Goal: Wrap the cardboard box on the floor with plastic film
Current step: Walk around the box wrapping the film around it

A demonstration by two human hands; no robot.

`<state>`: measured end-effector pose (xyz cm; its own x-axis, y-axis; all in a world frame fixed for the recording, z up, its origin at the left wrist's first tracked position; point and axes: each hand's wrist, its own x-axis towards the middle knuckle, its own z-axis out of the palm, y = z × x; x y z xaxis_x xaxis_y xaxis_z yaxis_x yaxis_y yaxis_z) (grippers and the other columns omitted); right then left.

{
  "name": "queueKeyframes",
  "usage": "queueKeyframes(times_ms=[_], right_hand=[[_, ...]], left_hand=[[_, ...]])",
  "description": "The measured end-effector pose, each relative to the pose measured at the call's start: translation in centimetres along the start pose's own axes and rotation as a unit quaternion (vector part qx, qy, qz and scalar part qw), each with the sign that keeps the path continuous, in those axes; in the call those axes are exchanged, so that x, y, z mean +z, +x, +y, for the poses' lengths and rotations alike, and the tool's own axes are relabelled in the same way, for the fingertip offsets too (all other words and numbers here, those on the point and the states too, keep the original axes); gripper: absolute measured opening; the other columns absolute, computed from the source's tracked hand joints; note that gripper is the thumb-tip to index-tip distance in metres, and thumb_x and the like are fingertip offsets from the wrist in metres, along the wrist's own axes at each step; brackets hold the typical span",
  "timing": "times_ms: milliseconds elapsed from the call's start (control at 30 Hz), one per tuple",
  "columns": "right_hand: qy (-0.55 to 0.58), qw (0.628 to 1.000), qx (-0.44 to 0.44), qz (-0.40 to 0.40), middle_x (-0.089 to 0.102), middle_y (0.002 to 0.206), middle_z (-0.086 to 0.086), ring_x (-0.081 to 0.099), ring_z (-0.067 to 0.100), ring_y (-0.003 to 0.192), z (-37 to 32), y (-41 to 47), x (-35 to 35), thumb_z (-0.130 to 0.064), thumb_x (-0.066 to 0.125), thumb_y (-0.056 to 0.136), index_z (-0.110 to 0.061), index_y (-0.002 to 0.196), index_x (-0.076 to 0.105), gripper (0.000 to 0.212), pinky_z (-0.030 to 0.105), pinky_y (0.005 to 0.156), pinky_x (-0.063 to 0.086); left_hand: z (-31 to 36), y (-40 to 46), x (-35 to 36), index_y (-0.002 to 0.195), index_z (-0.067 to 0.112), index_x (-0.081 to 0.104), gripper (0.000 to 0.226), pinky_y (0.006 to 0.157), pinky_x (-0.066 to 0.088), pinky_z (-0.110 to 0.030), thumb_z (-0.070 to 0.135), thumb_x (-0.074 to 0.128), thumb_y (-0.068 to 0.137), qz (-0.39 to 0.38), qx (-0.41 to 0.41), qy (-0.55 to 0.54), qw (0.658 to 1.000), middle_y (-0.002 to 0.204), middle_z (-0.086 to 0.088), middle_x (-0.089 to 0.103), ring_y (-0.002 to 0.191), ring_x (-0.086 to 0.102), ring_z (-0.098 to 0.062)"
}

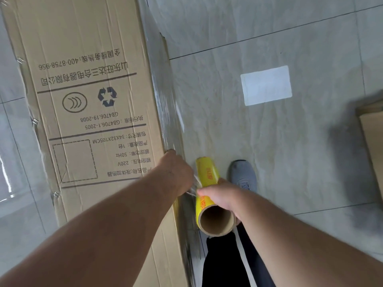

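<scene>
My right hand (220, 196) is wrapped round the middle of the yellow roll of plastic film on its brown cardboard tube (209, 193), fingers curled over it, the open end of the tube pointing back at me towards six o'clock and the far end aimed at twelve. Just to its nine o'clock, my left hand (176, 170) is down at the near right edge of the tall tan cardboard box with black printing (87, 96); its fingers are turned away from me, so I can't say whether they're pinching the film or only pressing it to the corner. A thin twisted strand of clear film (193, 186) runs between that hand and the roll. The box's long axis runs from six up to twelve, parallel with the roll, and lies entirely to the left of both hands, the left one nearer. Glossy film (163, 112) already sheets down its right face. So I reckon the next pull has to carry the roll away from that corner, round the box. In the way, close at one o'clock of the roll, is my own grey shoe (242, 175) on the pale marble-look floor tiles (269, 152); further out at three o'clock, the corner of another brown carton (373, 129), and a white rectangular patch (266, 85) on the floor towards one.
</scene>
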<state>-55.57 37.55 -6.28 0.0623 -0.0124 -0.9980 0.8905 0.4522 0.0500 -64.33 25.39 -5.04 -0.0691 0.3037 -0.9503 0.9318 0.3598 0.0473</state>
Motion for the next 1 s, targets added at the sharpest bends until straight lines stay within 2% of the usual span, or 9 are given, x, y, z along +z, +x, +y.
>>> queueKeyframes(times_ms=[133,300,400,433,500,600,700,833,1000], right_hand=[[-0.04,0.999,0.018,-0.021,0.064,0.14,0.016,0.065,0.03,0.118,-1.3,0.0,0.7,-0.052,0.075,0.09,-0.01,0.145,0.062,0.07,0.031,0.098,0.047],[0.053,0.998,-0.012,0.013,0.05,0.158,0.023,0.049,0.042,0.145,-1.6,-0.6,2.3,-0.029,0.039,0.116,-0.005,0.158,0.045,0.049,0.045,0.12,0.042],[0.199,0.977,0.078,0.019,0.068,0.133,0.017,0.067,0.039,0.118,0.7,0.1,3.1,-0.062,0.06,0.083,-0.018,0.145,0.057,0.076,0.054,0.108,0.054],[0.264,0.96,0.095,0.005,0.072,0.124,0.014,0.071,0.037,0.11,1.6,0.0,3.2,-0.064,0.067,0.079,-0.02,0.137,0.062,0.073,0.058,0.103,0.057],[0.361,0.925,0.112,-0.032,0.078,0.115,0.013,0.074,0.037,0.105,2.9,-0.4,3.4,-0.062,0.077,0.084,-0.02,0.124,0.068,0.059,0.065,0.101,0.056],[0.439,0.889,0.092,-0.087,0.082,0.11,0.018,0.077,0.043,0.104,3.6,-0.3,3.8,-0.062,0.078,0.086,-0.017,0.126,0.07,0.061,0.073,0.097,0.055],[0.442,0.887,0.075,-0.11,0.083,0.107,0.019,0.079,0.041,0.102,3.3,0.2,4.4,-0.064,0.076,0.089,-0.015,0.128,0.071,0.063,0.063,0.085,0.062],[0.404,0.906,0.077,-0.106,0.083,0.107,0.017,0.08,0.038,0.1,3.9,0.5,5.2,-0.067,0.08,0.082,-0.017,0.128,0.07,0.07,0.063,0.093,0.062],[0.219,0.975,0.035,-0.012,0.067,0.134,0.01,0.07,0.035,0.116,7.0,2.7,5.0,-0.082,0.077,0.047,-0.028,0.151,0.049,0.121,0.055,0.107,0.056]], left_hand=[[0.5,-0.2,0.3,0.134,0.022,0.062,0.036,0.109,0.032,-0.049,0.028,0.058,0.099,0.013,-0.016,-0.025,0.999,0.134,-0.003,0.064,0.128,0.054,-0.025],[1.9,0.1,2.3,0.139,0.019,0.06,0.046,0.111,0.031,-0.052,0.034,0.04,0.101,0.045,-0.043,0.01,0.998,0.142,-0.011,0.059,0.131,0.051,-0.029],[2.4,0.4,3.5,0.148,0.013,0.051,0.055,0.114,0.028,-0.055,0.034,0.035,0.101,0.076,-0.054,0.029,0.995,0.153,-0.019,0.05,0.14,0.046,-0.033],[2.5,0.5,3.7,0.151,0.011,0.047,0.057,0.115,0.027,-0.056,0.033,0.035,0.101,0.083,-0.056,0.027,0.995,0.156,-0.021,0.046,0.143,0.043,-0.035],[2.6,0.4,3.8,0.154,0.01,0.04,0.057,0.117,0.025,-0.057,0.032,0.035,0.102,0.089,-0.055,0.02,0.994,0.16,-0.025,0.04,0.148,0.037,-0.038],[2.6,0.5,3.7,0.153,0.016,0.042,0.054,0.118,0.025,-0.056,0.034,0.038,0.102,0.091,-0.049,0.008,0.995,0.162,-0.024,0.036,0.15,0.034,-0.038],[2.3,0.8,3.9,0.152,0.021,0.05,0.053,0.118,0.03,-0.051,0.035,0.043,0.101,0.095,-0.041,0.0,0.995,0.162,-0.016,0.04,0.149,0.037,-0.033],[3.1,0.1,3.8,0.136,0.022,0.063,0.041,0.114,0.037,-0.045,0.028,0.049,0.099,0.09,-0.031,-0.036,0.995,0.146,-0.005,0.058,0.136,0.051,-0.024],[4.3,-1.0,3.3,0.127,0.022,0.064,0.033,0.111,0.038,-0.043,0.025,0.049,0.098,0.098,-0.053,-0.066,0.992,0.133,-0.003,0.066,0.127,0.058,-0.023]])
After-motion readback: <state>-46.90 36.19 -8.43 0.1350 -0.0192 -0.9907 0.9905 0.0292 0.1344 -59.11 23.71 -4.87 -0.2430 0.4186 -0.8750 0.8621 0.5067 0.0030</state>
